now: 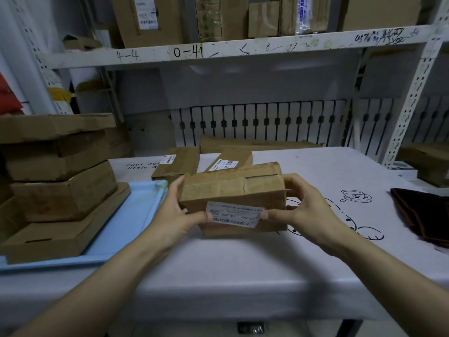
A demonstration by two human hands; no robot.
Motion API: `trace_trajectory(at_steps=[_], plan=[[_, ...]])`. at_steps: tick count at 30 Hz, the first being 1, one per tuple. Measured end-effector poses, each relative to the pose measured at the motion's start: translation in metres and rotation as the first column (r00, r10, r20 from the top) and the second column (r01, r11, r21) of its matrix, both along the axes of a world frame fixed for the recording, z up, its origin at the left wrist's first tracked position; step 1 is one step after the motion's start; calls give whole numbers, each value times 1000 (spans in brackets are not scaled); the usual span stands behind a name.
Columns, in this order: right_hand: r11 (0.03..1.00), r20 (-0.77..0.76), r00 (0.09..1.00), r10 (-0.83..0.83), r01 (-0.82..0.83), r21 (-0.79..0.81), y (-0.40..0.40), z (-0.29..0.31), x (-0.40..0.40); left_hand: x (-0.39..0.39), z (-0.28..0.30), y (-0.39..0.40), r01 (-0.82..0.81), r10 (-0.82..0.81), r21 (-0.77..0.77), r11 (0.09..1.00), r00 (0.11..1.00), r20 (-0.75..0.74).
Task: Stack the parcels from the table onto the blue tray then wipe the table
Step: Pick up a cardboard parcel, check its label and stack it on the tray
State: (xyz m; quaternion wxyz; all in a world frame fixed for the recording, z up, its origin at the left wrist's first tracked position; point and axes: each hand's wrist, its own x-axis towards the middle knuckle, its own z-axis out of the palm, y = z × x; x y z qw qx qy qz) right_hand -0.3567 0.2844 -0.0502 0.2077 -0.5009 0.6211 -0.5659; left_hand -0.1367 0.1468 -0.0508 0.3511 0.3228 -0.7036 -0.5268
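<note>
Far left: stack of flattened brown cartons (56, 142), several layers, standing behind the tray.

Left: blue tray (143, 203) on the table edge, carrying two cardboard parcels, a wide flat one (53, 237) underneath and a smaller box (65, 195) resting on top of it.

Centre left: left hand (177, 215), fingers curled round the left end of the held parcel, thumb pressed on the front face just beside the label.

Centre: held parcel (233, 190), brown cardboard, creased, tilted toward the camera and gripped between both hands above the table, just right of the tray. White shipping label (234, 214) with barcode on the near face, printing upside down.

Centre, behind: two smaller labelled parcels, one (177, 164) to the left and one (230, 161) to the right, lying on the table close together, partly hidden by the held parcel. Long flat carton (257, 144) behind the table's far edge.

Centre right: right hand (306, 207), fingers wrapped round the right end of the held parcel, thumb on the label's right corner.

Right: table (315, 166) under a white cloth printed with black cartoon line drawings (356, 197).

Far right: dark brown folded cloth (422, 212) lying on the table, well apart from the hands.

Above: white metal shelf (218, 48) with handwritten marks, loaded with cardboard boxes.
</note>
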Motion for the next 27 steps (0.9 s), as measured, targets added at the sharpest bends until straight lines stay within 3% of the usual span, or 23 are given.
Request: trace_trajectory(at_steps=[3, 6, 11, 14, 18, 22, 27], plan=[[999, -32, 999, -24, 23, -29, -2, 1, 1, -3, 3, 2, -38, 48, -205, 978, 998, 44], [998, -77, 996, -39, 35, -58, -6, 0, 2, -5, 3, 3, -26, 138, -511, 859, 973, 182], [990, -275, 956, -103, 73, -117, -12, 0, 10, -18, 6, 13, 24, 183, -711, 702, 960, 213], [985, -322, 939, -125, 77, -157, -11, 1, 14, -19, 5, 11, 13, 122, -622, 783, 977, 175], [991, -224, 970, -89, 64, -115, -8, 1, 11, -12, 4, 7, 17, 32, -468, 884, 995, 97], [998, -71, 997, 4, -9, -62, -6, -1, 11, -6, 1, 5, 95, -82, -355, 930, 995, 53], [997, -24, 997, 71, -71, 5, -7, -9, 9, -3, -1, 1, 139, -137, -296, 945, 990, 29]])
